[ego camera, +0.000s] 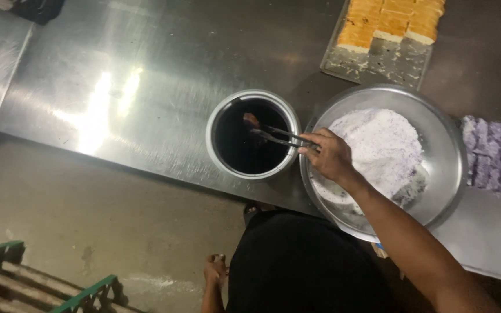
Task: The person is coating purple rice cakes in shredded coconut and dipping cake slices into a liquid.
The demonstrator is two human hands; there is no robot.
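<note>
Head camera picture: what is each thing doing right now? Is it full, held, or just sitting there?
Right hand: closed on the tongs.
Tongs: held, tips gripping a small piece over the dark liquid.
Round container: open, holding dark liquid.
Metal bowl: partly filled with white-purple powder.
Tray: partly covered with golden cake pieces.
Purple pieces: lying in rows on the table.
Left hand: hanging low, empty.

A black garment [302, 261] is worn over the body. Both arms are left bare to the right hand [330, 155] and left hand [214, 270]; no sleeves are seen.
</note>
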